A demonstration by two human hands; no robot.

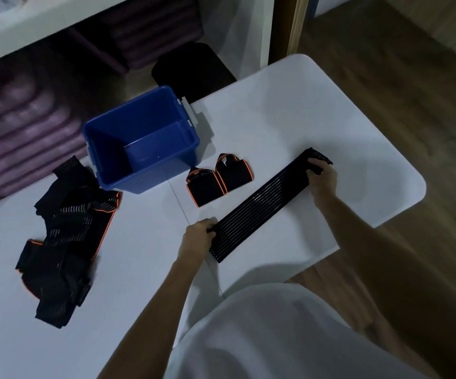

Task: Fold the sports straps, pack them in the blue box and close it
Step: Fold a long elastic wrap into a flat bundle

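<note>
Presently I hold one ribbed black strap (266, 201) stretched flat on the white table (317, 105), my left hand (198, 236) gripping its near end and my right hand (322, 176) gripping its far end, fingers of both curled over the fabric. Held taut like this, it lies smooth, which I judge readies it for an even fold. Two folded straps (219, 179), orange-edged, sit side by side just beside the blue box (142, 138), apparently staged for packing. The box stands open and, so far as visible, holds nothing; no lid is in view. A heap of unfolded straps (68, 236) lies to my left, touching the box's near corner. Most folding remains.
</note>
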